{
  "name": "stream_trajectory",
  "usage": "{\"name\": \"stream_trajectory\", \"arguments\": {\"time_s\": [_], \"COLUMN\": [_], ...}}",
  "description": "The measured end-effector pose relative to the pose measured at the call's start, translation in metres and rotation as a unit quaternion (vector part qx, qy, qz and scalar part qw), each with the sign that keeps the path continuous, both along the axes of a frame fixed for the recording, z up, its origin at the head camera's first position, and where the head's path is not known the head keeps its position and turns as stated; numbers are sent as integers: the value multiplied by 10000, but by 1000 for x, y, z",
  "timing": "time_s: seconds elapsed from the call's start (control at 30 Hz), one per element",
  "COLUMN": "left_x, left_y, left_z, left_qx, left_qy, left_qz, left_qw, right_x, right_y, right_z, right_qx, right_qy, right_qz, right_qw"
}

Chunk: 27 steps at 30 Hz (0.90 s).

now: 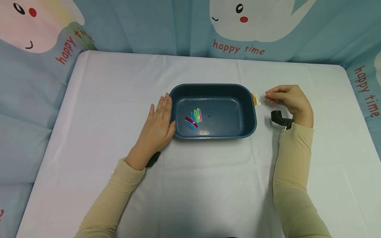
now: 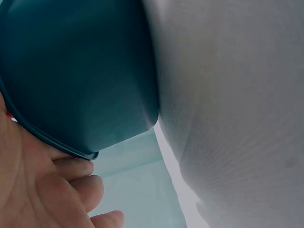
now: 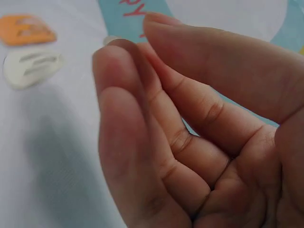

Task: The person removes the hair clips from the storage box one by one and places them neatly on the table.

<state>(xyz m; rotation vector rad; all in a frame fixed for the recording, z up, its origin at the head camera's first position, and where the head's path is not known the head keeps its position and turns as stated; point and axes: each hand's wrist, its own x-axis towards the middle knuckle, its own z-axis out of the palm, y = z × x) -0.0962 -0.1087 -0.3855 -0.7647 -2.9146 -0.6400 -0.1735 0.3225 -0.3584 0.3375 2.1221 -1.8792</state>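
Observation:
A dark blue plastic basin (image 1: pixel 220 124) stands on the white-clothed table. Inside it, towards the left, lie several snap hair clips (image 1: pixel 197 115) in blue, red, green and pink. My left hand (image 1: pixel 157 125) rests against the basin's left rim, fingers straight; the left wrist view shows the basin's outer wall (image 2: pixel 80 76) beside the palm. Just outside the right end, an orange hair clip (image 3: pixel 28 29) and a white hair clip (image 3: pixel 32 67) lie on the cloth. To their right hovers my right hand (image 1: pixel 290 99), fingers loosely bent, thumb apart, with nothing visible in its grasp.
A black wrist strap (image 1: pixel 281 119) sticks out by the right wrist. Light blue curtains (image 1: pixel 148 26) with cartoon prints hang behind the table's far edge and at both sides. White cloth (image 1: pixel 208 185) covers the table in front of the basin.

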Motion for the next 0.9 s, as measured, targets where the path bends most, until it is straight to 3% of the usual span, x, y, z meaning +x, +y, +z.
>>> {"name": "stream_trajectory", "arguments": {"time_s": [0.2,0.63,0.9], "left_x": [2,1,0], "left_y": [0,0,-1], "left_z": [-2,-1,0], "left_qx": [21,55,50], "left_qy": [-4,30,33], "left_qz": [-4,-17,-25], "left_qw": [10000,10000,10000], "right_x": [3,6,9], "right_y": [-6,-23,-38], "right_z": [9,25,34], "right_qx": [-244,214,179], "right_qy": [256,787,1187], "right_qz": [67,564,979], "right_qw": [9994,9951,9879]}}
